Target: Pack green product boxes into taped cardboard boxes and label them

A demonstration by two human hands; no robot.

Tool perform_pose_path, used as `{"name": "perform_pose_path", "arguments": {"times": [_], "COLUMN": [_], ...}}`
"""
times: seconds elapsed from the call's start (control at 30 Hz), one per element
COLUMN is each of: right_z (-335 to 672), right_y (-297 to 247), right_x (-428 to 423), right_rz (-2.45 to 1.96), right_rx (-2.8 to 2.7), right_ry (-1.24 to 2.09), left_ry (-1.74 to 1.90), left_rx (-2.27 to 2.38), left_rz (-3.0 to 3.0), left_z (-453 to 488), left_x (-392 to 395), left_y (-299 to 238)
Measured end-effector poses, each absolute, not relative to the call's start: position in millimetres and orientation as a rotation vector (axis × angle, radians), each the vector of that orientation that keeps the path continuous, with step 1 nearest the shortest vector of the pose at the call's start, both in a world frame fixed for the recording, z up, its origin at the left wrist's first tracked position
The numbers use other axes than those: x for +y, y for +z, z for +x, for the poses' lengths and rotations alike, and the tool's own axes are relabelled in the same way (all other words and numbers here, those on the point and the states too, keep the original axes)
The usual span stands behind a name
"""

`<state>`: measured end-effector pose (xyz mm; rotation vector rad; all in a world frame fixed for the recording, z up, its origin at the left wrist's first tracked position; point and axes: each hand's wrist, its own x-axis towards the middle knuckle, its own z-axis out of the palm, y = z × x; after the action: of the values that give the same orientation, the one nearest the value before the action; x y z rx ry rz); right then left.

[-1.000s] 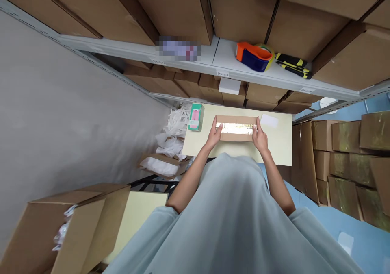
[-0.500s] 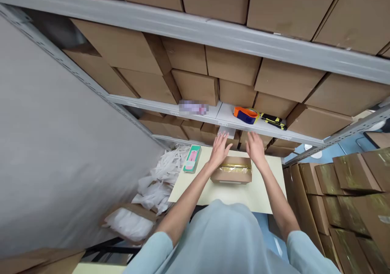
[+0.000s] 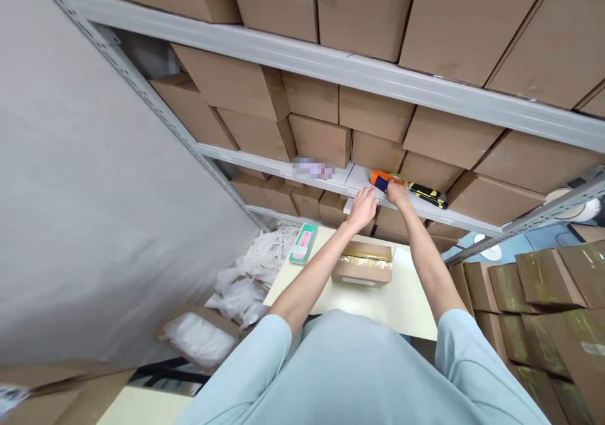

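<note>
The tape dispenser (image 3: 379,180) lies on the shelf (image 3: 360,178), its near side partly covered by the right grip (image 3: 397,193), whose fingers curl against it, though I cannot tell whether they have closed on it; the left grip (image 3: 363,208) is loosely spread and empty just beside. It should handle as light, stiff, rather smooth plastic, hardly fragile, best held round its body, clear of any cutting edge.

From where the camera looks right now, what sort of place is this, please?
Probably a packing corner in a stockroom: metal shelving full of cardboard boxes, a taped carton on a table, and what looks like a tape dispenser at the right hand.
</note>
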<state>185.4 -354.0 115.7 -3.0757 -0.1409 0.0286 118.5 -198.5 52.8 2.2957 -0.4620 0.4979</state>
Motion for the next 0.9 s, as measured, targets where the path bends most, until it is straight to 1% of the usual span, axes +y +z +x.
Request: {"name": "perform_pose_path", "arguments": {"times": [0.13, 0.23, 0.3, 0.4, 0.53, 0.7, 0.9], "right_z": [167.2, 134.0, 100.5, 41.0, -27.6, -71.0, -81.7], "right_y": [107.0, 83.8, 60.7, 24.5, -4.6, 0.6, 17.8], "right_x": [-362.6, -371.1, -373.9, -366.3, -336.1, -307.1, -297.3], "right_rz": [-3.026, -2.91, -2.722, -2.261, -1.901, -1.76, -1.711], "right_rx": [-0.252, -0.356, -0.394, -0.369, -0.279, -0.209, -0.22], "right_ry": [-0.075, -0.186, -0.231, -0.234, -0.218, -0.206, -0.034], "left_ry": [0.425, 0.386, 0.38, 0.382, 0.418, 0.488, 0.471], "left_rx": [-0.349, -0.261, -0.197, -0.112, -0.071, -0.107, -0.245], "left_rz": [2.174, 1.987, 1.869, 1.744, 1.689, 1.735, 1.811], "left_z": [89.3, 55.0, 27.9, -12.8, -55.4, -86.8, -103.3], "left_x": [-190.7, -183.1, -179.8, -178.8, -178.1, -162.7, -133.5], "left_y": [32.7, 8.9, -7.3, -22.9, -22.9, -13.4, -1.5]}}
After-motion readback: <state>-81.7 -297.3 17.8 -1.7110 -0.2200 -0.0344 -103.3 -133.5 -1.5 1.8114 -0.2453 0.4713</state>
